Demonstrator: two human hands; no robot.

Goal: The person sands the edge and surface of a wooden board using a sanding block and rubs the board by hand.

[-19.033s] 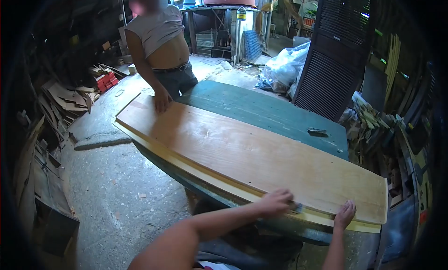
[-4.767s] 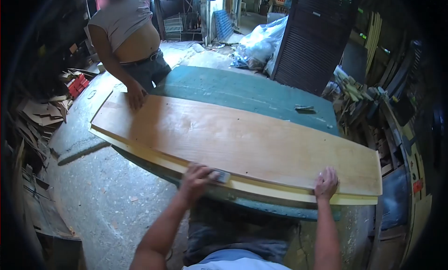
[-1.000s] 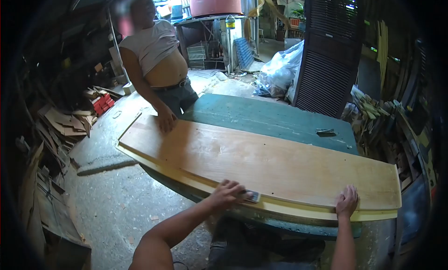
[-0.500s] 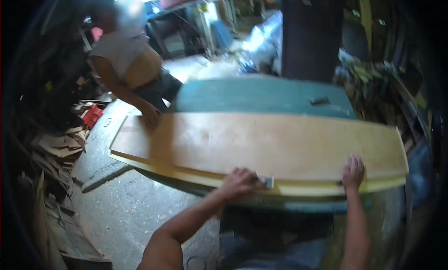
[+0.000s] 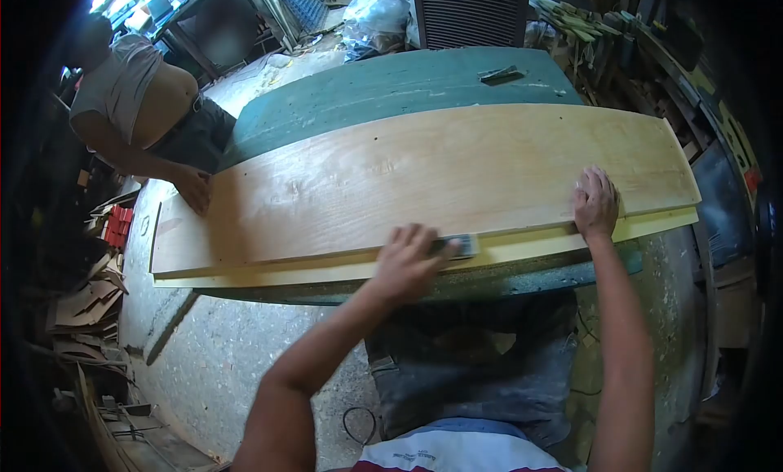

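A long, light wooden panel (image 5: 481,170) with a slightly curved outline lies across the work surface, over a paler yellowish board (image 5: 522,248) whose near strip shows. My left hand (image 5: 410,260) is at the panel's near edge, closed on a small flat block (image 5: 463,246). The block has a dark face and a pale end, and my fingers cover part of it. Farther right, my right hand (image 5: 596,203) rests flat on the panel close to its near edge, with the fingers stretched forward and nothing in them.
Under the panel stands a green table (image 5: 367,101), with a small dark tool (image 5: 501,75) on it. Another person's hand (image 5: 192,186) touches the panel's left end. Scrap wood (image 5: 86,296) is piled at the left; wood strips (image 5: 571,19) lie at the back right.
The view has tilted down and shifted, so the table and panel appear higher and turned. My left hand still holds the block at the near edge; my right hand stays on the panel.
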